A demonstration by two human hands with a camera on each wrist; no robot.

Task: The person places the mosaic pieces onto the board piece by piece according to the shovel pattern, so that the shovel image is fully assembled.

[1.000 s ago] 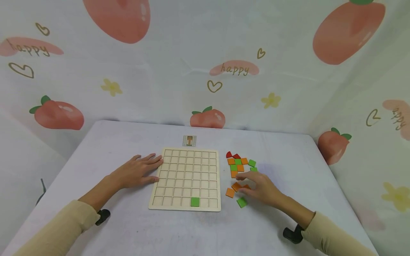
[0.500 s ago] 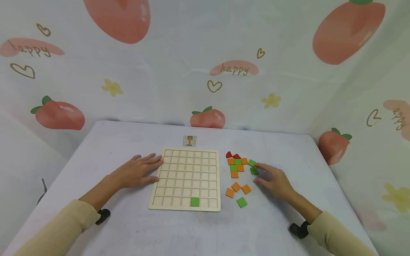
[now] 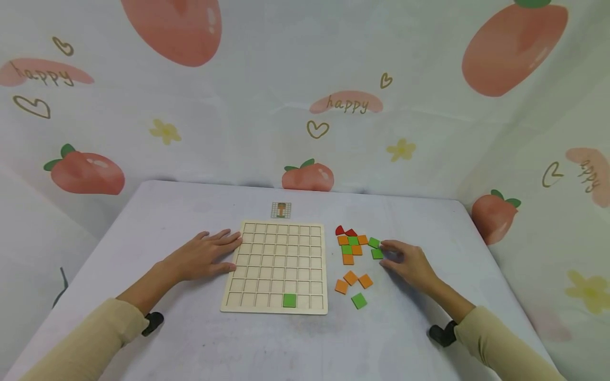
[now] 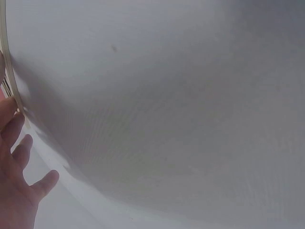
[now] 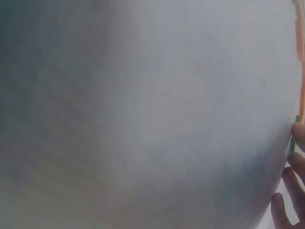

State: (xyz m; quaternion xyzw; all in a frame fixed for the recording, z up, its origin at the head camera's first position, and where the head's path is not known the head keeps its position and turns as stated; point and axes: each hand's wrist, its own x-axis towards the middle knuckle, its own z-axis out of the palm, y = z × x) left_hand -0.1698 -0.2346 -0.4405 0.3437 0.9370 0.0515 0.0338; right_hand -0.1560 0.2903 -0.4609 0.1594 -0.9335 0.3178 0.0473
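My left hand [image 3: 202,257] lies with spread fingers on the left edge of a pale wooden grid board [image 3: 278,311]. In the left wrist view, the left hand [image 4: 21,167] shows beside the board's edge. One green tile [image 3: 289,300] sits in the board's bottom row. My right hand [image 3: 410,264] is at the right of the loose tiles, thumb and index finger apart. Its fingertips are beside a green tile [image 3: 377,254], close to another green tile [image 3: 374,243]; whether they touch cannot be told. The right wrist view catches only part of the right hand [image 5: 296,183].
Orange and green tiles [image 3: 348,259] form a cluster right of the board, with two red pieces [image 3: 351,233] behind. Nearer lie loose orange tiles [image 3: 350,278] and a green tile [image 3: 359,301]. A small picture card [image 3: 281,210] lies behind the board on the white table [image 3: 190,338].
My right hand has moved from above the loose orange tiles, back and to the right, to the two green tiles. The left hand keeps its place on the board.
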